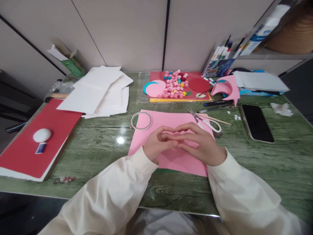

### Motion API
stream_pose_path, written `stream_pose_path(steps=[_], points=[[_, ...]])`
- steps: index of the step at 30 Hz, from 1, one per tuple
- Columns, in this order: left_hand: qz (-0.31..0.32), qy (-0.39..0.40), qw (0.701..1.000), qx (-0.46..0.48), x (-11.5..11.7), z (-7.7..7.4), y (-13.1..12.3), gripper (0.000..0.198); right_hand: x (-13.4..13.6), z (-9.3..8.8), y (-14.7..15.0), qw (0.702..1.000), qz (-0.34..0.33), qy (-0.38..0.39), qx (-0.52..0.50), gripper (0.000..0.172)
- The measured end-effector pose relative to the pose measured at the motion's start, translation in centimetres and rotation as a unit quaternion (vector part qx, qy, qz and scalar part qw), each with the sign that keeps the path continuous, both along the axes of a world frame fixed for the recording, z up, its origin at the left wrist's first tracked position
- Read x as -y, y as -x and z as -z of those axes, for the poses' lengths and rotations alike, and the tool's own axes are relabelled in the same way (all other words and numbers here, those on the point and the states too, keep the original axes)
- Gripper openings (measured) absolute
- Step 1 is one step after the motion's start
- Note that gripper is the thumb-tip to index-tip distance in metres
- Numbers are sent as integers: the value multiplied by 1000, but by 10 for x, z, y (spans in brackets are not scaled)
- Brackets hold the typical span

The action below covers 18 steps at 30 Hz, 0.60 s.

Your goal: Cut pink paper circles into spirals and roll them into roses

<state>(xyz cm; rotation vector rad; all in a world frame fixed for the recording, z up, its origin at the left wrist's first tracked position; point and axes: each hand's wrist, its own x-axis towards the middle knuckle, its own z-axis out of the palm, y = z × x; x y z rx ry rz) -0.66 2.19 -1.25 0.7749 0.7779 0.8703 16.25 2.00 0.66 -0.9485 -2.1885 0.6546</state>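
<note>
Pink paper sheet (171,119) lies flat on the tabletop (102,143), directly before the person and under both hands. Left hand (156,143) and right hand (200,145): fingers curled, tips meeting over the sheet's middle; whether they pinch something small cannot be told. Scissors (204,120) and tape ring (141,120) rest on its far edge, likely kept within easy reach.

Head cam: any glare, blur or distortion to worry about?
Head view: one small glare spot on the glossy green table, left of the pink sheet; lighting otherwise even, shadows soft. Head view: wide-angle bending, wall seams splay outward. Head view: left hand and right hand sharp at centre; shelf at top right soft.
</note>
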Motion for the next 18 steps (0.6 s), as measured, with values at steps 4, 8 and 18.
stream_pose_path(steps=[4,8,18], points=[[-14,-8,1000,-20,0,0,-3,30,-1,4,2,1000,-13,4,24,27],[-23,-13,1000,-7,2,4,-3,28,-1,5,2,1000,13,-6,21,23],[-33,3,999,14,5,7,-4,28,0,3,4,1000,16,-12,21,24]])
